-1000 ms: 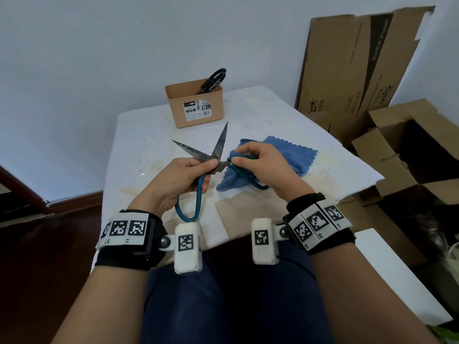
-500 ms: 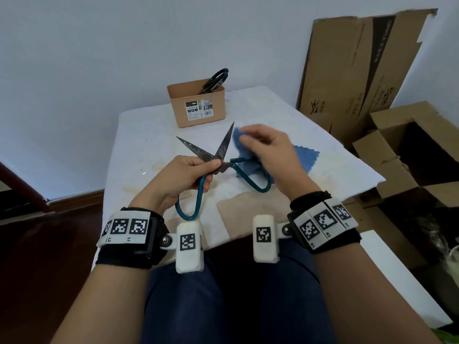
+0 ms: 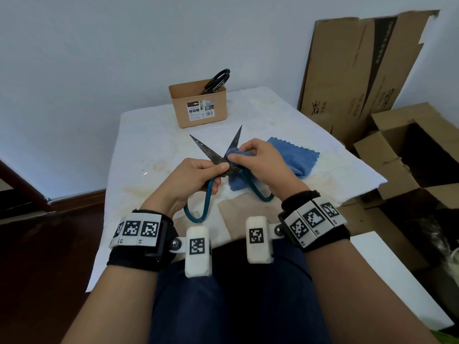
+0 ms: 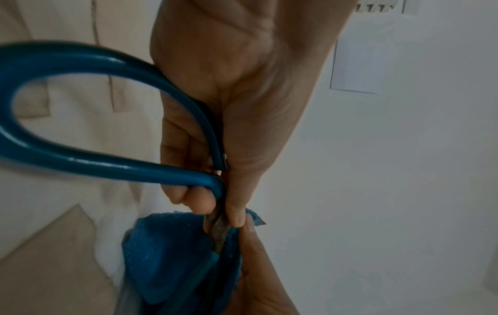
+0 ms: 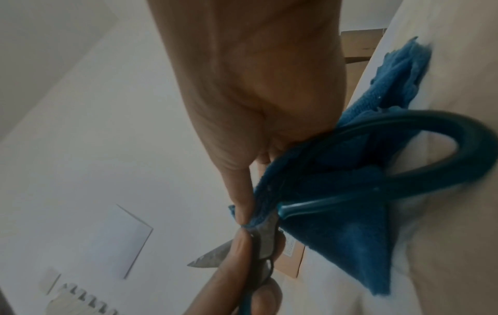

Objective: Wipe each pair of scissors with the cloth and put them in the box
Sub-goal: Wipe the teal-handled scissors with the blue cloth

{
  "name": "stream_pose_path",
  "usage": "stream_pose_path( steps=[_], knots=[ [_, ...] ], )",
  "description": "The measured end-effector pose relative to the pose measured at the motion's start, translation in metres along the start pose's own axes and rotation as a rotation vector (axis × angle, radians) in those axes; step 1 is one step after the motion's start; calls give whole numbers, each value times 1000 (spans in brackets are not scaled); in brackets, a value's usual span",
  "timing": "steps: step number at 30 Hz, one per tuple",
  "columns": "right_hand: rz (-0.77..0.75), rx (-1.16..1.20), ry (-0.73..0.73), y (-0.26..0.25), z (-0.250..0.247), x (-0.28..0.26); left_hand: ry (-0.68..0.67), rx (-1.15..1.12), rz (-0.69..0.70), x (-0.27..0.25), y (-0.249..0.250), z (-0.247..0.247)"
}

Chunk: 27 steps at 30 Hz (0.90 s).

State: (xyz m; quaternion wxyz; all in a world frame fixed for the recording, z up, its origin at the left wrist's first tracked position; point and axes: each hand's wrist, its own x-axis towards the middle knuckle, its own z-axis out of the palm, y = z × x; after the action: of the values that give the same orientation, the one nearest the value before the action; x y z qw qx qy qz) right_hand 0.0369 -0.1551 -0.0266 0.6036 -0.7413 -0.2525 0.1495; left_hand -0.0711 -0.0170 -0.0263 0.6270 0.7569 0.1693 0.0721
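Teal-handled scissors [image 3: 208,152] [image 4: 113,168] [image 5: 404,191] with rusty blades spread wide hang over the table's middle. My left hand [image 3: 198,175] [image 4: 229,149] grips them at the pivot and the left handle loop. My right hand [image 3: 255,160] [image 5: 256,127] pinches a fold of the blue cloth [image 3: 293,157] [image 4: 172,255] [image 5: 350,234] round the base of the right blade; the rest of the cloth trails onto the table. At the far edge stands the tan box [image 3: 198,105] with black-handled scissors [image 3: 217,80] upright in it.
The table [image 3: 149,145] wears a stained white cover. Flattened cardboard [image 3: 360,70] leans on the wall at the right, with open cartons [image 3: 409,150] on the floor beside the table. A white board [image 3: 397,281] lies low at the right.
My right hand lifted the cloth from the right handle up toward the blade tip, then came back down to the blade's base near the pivot. The left hand kept its hold.
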Motion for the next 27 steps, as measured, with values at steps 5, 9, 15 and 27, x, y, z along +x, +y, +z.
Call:
stream_pose_path(
  steps=[5,9,15,27],
  knots=[
    [6,-61,-69,-2,0,3,-15,-1,7,0,0,1],
    [-47,-101,-29,-1,3,2,-23,8,23,0,4,1],
    [-84,-191,-4,-2,-1,0,-31,0,29,2,5,5],
    [-155,-366,46,-5,-2,0,-23,-30,14,4,5,8]
  ],
)
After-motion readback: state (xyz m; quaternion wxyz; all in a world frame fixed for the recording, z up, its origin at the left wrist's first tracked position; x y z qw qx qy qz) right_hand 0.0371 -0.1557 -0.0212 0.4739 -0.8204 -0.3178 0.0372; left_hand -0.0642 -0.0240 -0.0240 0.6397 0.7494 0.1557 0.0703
